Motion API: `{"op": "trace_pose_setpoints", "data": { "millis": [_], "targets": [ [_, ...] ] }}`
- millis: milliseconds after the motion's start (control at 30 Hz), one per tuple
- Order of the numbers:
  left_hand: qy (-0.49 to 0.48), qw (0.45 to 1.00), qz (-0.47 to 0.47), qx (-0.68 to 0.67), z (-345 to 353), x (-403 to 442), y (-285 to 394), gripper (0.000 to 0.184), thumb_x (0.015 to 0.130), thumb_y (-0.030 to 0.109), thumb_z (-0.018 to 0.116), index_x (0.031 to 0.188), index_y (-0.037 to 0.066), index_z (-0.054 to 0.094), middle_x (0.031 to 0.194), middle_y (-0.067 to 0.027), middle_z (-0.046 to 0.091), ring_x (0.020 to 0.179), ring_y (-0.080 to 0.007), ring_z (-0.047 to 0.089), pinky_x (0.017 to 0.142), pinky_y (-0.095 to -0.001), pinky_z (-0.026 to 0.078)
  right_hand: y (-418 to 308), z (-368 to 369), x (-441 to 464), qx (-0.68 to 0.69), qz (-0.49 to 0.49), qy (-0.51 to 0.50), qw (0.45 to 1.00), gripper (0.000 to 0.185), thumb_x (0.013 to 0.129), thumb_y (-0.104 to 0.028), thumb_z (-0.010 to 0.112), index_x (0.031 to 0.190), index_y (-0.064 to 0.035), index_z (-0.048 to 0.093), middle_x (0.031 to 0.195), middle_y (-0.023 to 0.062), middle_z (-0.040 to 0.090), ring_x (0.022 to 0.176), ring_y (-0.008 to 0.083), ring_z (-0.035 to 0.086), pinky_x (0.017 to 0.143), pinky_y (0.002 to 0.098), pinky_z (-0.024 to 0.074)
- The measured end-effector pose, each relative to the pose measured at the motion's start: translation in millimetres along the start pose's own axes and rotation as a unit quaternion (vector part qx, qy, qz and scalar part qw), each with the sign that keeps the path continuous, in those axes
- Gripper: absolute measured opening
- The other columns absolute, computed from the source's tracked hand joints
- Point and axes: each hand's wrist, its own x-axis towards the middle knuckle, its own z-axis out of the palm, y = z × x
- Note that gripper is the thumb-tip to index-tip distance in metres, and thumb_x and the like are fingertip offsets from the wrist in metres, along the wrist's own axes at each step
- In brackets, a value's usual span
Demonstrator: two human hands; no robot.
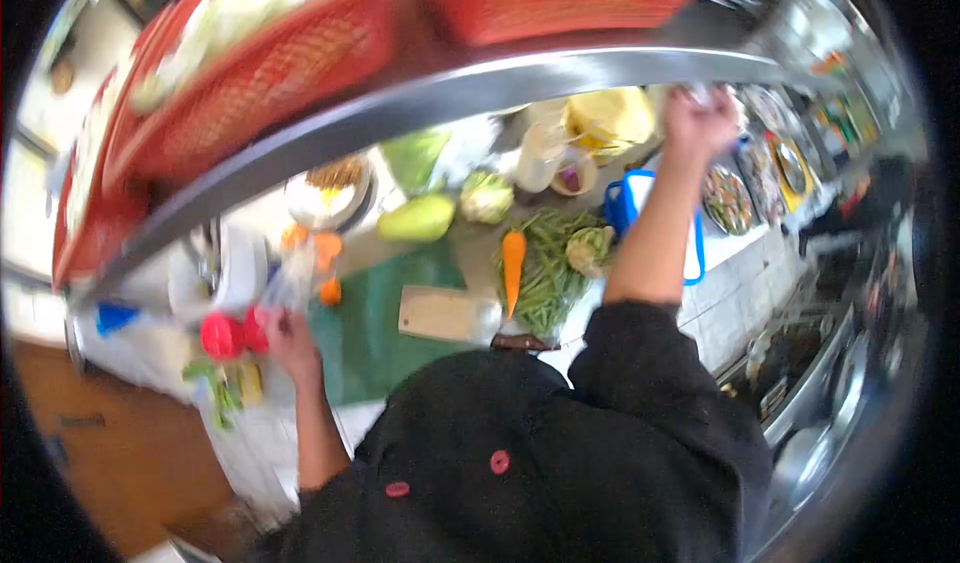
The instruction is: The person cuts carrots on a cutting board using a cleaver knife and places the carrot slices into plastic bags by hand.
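Plastic (292, 281), clear and thin, meets the left hand (287, 340) near the red container (222, 335) on the tabletop (376, 251); the right hand (702, 123) is well apart. Blur hides both grips; light, steady fingers would suit it.

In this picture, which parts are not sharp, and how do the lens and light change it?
Head view: the right hand is blurred, the red baskets look soft; the wide lens seems to bend the metal shelf edge into an arc, the corners are dark, and glare whitens parts of that edge.
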Motion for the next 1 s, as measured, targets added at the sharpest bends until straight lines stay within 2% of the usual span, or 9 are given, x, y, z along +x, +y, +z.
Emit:
{"op": "trace_pose_setpoints", "data": {
  "millis": [67, 133, 167, 233, 300, 467, 600, 733, 1000],
  "targets": [
    [0.035, 0.996, 0.064, 0.049, 8.4, -3.9, 56.7, 0.027, 0.089, 0.008, 0.062, 0.114, -0.003, 0.058, 0.102, -0.0115, 0.059, 0.096, -0.0214, 0.057, 0.085, -0.0339, 0.047, 39.8, 81.0, -101.7, -0.082, -0.034, 0.07, 0.994, 0.023, 0.085, -0.022, 0.051, 0.064, -0.0131, 0.05, 0.07, 0.0088, 0.057, 0.065, 0.0221, 0.053, 0.065, 0.0372, 0.044],
    [-0.117, 0.99, 0.012, -0.083, 15.6, -8.8, 85.7, 0.029, 0.094, 0.016, 0.061, 0.118, 0.001, 0.056, 0.108, -0.0084, 0.061, 0.099, -0.0183, 0.058, 0.087, -0.0329, 0.048, 65.0, 71.4, -158.5, -0.106, 0.203, -0.205, 0.951, 0.02, 0.083, -0.02, 0.054, 0.068, -0.0085, 0.048, 0.078, 0.0071, 0.056, 0.072, 0.0191, 0.054, 0.067, 0.0326, 0.0418],
    [-0.205, 0.965, 0.02, -0.164, 16.9, -11.3, 117.5, 0.029, 0.096, 0.016, 0.057, 0.122, 0.003, 0.055, 0.113, -0.007, 0.061, 0.104, -0.0173, 0.058, 0.092, -0.0325, 0.047, 98.7, 84.4, -214.1, -0.249, 0.138, 0.044, 0.958, 0.015, 0.082, -0.019, 0.056, 0.073, -0.0068, 0.054, 0.085, 0.0077, 0.059, 0.074, 0.0198, 0.055, 0.067, 0.0336, 0.0436],
    [-0.334, 0.882, 0.012, -0.332, 44.8, -24.4, 121.4, 0.047, 0.098, 0.019, 0.055, 0.14, 0.005, 0.041, 0.131, -0.0101, 0.052, 0.117, -0.0198, 0.052, 0.099, -0.0359, 0.043, 121.8, 37.7, -268.8, -0.357, 0.348, -0.252, 0.829, 0.014, 0.077, -0.017, 0.063, 0.08, -0.0037, 0.061, 0.082, 0.008, 0.061, 0.076, 0.0185, 0.057, 0.067, 0.0326, 0.0455],
    [-0.421, 0.736, -0.172, -0.503, 68.4, -42.5, 127.4, 0.052, 0.099, 0.02, 0.052, 0.145, 0.004, 0.033, 0.14, -0.0129, 0.042, 0.124, -0.0191, 0.045, 0.1, -0.0382, 0.042, 161.6, 40.6, -323.4, -0.374, 0.52, -0.253, 0.725, 0.025, 0.077, -0.024, 0.069, 0.072, -0.0014, 0.06, 0.072, 0.0064, 0.059, 0.065, 0.0162, 0.051, 0.06, 0.0301, 0.0402],
    [-0.409, 0.765, -0.266, -0.42, 71.8, -65.5, 87.5, 0.028, 0.096, 0.021, 0.055, 0.116, 0.003, 0.057, 0.105, -0.0065, 0.063, 0.097, -0.0135, 0.058, 0.084, -0.0276, 0.048, 199.9, 32.1, -374.9, -0.248, 0.643, -0.182, 0.701, 0.02, 0.087, -0.017, 0.062, 0.094, 0.0013, 0.063, 0.085, 0.0078, 0.064, 0.071, 0.0156, 0.06, 0.065, 0.0262, 0.0474],
    [-0.307, 0.925, -0.119, -0.189, 27.3, -36.9, 18.8, 0.02, 0.09, 0.017, 0.061, 0.101, 0.001, 0.064, 0.092, -0.0086, 0.067, 0.085, -0.0178, 0.062, 0.075, -0.0331, 0.05, 189.8, 27.5, -377.9, -0.334, 0.553, -0.18, 0.742, 0.032, 0.09, -0.011, 0.06, 0.119, 0.0016, 0.059, 0.118, 0.0124, 0.063, 0.098, 0.021, 0.065, 0.077, 0.0322, 0.054],
    [-0.02, 0.983, 0.173, 0.059, -27.2, 18.8, -20.6, 0.014, 0.084, 0.014, 0.063, 0.094, 0.005, 0.066, 0.096, -0.0134, 0.064, 0.087, -0.0325, 0.06, 0.073, -0.04, 0.048, 160.5, -11.1, -371.8, -0.611, 0.425, -0.024, 0.668, 0.019, 0.09, -0.01, 0.059, 0.106, -0.0008, 0.064, 0.088, 0.0052, 0.066, 0.076, 0.0119, 0.06, 0.064, 0.0277, 0.0503],
    [-0.05, 0.899, 0.202, 0.385, -23.5, 97.8, -63.7, 0.011, 0.086, 0.016, 0.055, 0.087, 0.008, 0.063, 0.093, -0.013, 0.063, 0.089, -0.0329, 0.062, 0.074, -0.0442, 0.051, 128.0, -24.4, -416.0, -0.917, 0.147, -0.274, 0.251, 0.041, 0.073, -0.02, 0.07, 0.106, 0.0012, 0.061, 0.102, 0.0239, 0.061, 0.092, 0.041, 0.058, 0.08, 0.0465, 0.0487]
  ]
}}
